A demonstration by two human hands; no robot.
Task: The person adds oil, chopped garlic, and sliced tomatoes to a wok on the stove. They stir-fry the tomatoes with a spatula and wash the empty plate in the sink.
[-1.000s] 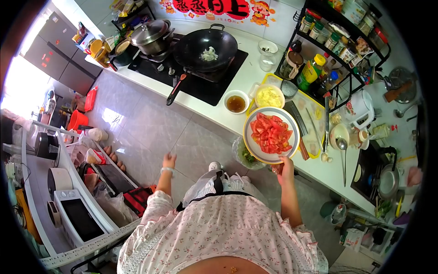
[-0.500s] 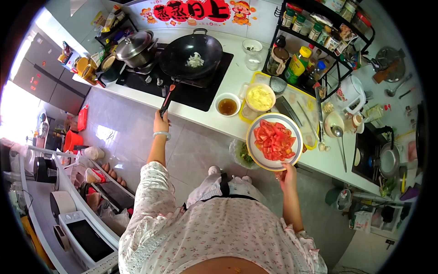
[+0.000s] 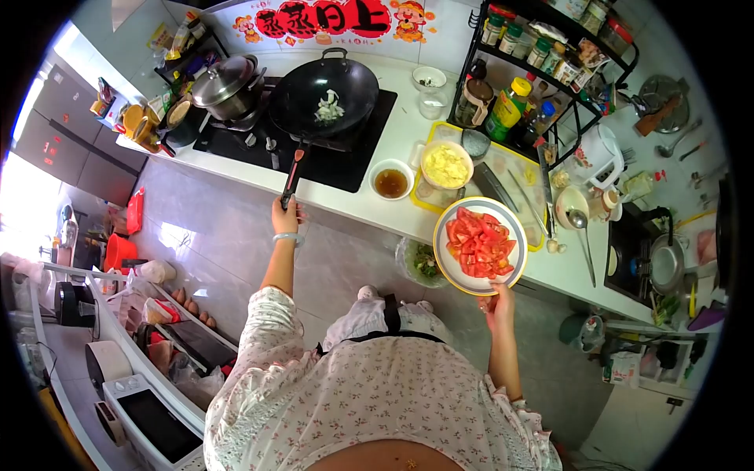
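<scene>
Nearest you, your right hand (image 3: 498,306) has its grip closed on the near rim of the plate (image 3: 471,282), so the plate reaches out beyond your fingers. On it sit red cut tomatoes (image 3: 480,243), heaped mid-plate. The plate overlaps the tabletop (image 3: 397,213) edge in your view (whether it touches there, you cannot tell). Left of the plate and lower down, a clear bag (image 3: 404,271) holds green scraps (image 3: 426,261).

Your left hand (image 3: 287,217) has its grip wrapped around the end of the wok handle (image 3: 293,177); the pan lies straight beyond it.

Past the plate, a yellow-edged board (image 3: 428,202) carries a knife (image 3: 495,187) and a bowl (image 3: 426,177) filled with yellow food (image 3: 447,166). Left of the board stands a white bowl (image 3: 378,170) of brown liquid (image 3: 391,184). To the right, another bowl (image 3: 563,210) has a spoon (image 3: 580,221) leaning in it.

Farther out, the wok (image 3: 302,98) rests on the black cooktop (image 3: 338,167) with 1 small pile of pale chopped pieces (image 3: 329,108) inside. A lidded pot (image 3: 228,88) stands left of it, its contents hidden. Right of the wok are a clear glass container (image 3: 432,105) and a small bowl (image 3: 428,78) with dark bits. A black rack (image 3: 458,78) of jars stands at the far right.
</scene>
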